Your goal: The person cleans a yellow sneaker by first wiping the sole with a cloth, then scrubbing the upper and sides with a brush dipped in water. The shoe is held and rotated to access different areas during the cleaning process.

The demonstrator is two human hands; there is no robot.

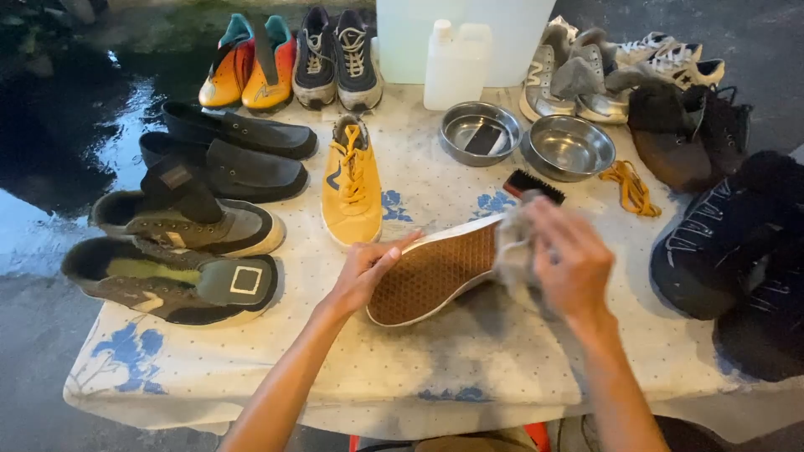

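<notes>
We hold a shoe point(435, 269) sole-up over the table point(469, 368), near its front edge: our left hand point(364, 272) grips the heel end, thumb along the white rim, and our right hand point(569, 259) is closed on a grey cloth point(512, 251) pressed to the toe. We judge the left grip light, so a hard rub could twist the shoe loose and drop it. Just beyond the cloth lies a black brush point(533, 185), which a wide stroke could knock. Further off a yellow shoe point(351, 182) stands left of two steel bowls point(523, 141), with a loose yellow lace point(632, 187) to their right. Dark shoes point(201, 209) crowd the left side, black ones point(729, 243) the right, leaving little elbow room. At the back stand a white bottle point(456, 65) and more pairs.
</notes>
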